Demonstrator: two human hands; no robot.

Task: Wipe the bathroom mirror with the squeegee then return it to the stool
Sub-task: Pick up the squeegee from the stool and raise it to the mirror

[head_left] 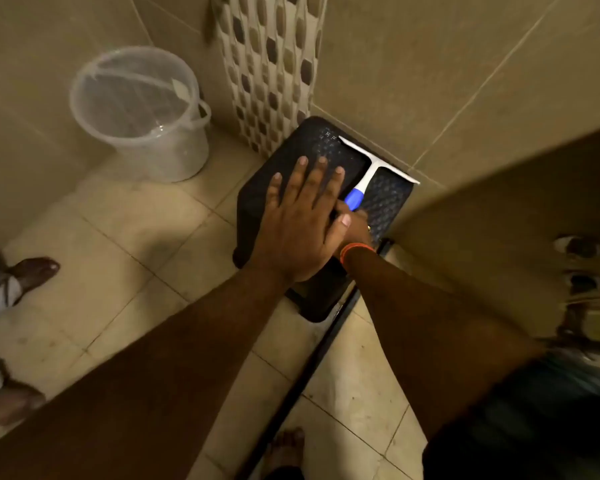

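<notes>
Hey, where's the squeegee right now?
In the head view, the squeegee lies on the black stool in the tiled corner, blade toward the wall. The right hand grips its blue handle, with the open left hand beside it.

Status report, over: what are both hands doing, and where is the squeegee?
Left hand flat, fingers spread over the stool. Right hand at squeegee handle, grip hidden. Squeegee lying on stool. Nothing in the way.

Clear bucket [142, 112] — floor, by mosaic strip [267, 64]
</notes>
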